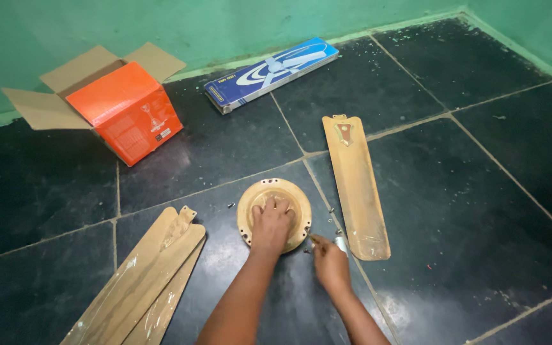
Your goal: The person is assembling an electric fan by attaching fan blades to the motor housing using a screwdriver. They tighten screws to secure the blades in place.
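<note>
Two hands meet at the round tan metal fan motor housing (275,214): left hand (271,222) spreads flat, hiding its centre; right hand (329,260), beside its rim, pinches a small, indistinct tool (320,241).

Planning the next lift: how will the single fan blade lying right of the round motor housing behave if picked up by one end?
The single fan blade is long, thin and flat, so it will probably flex or droop. Its glossy, seemingly wrapped surface may be slippery. It lies flat on the tiled floor, so it should slide rather than roll.
</note>
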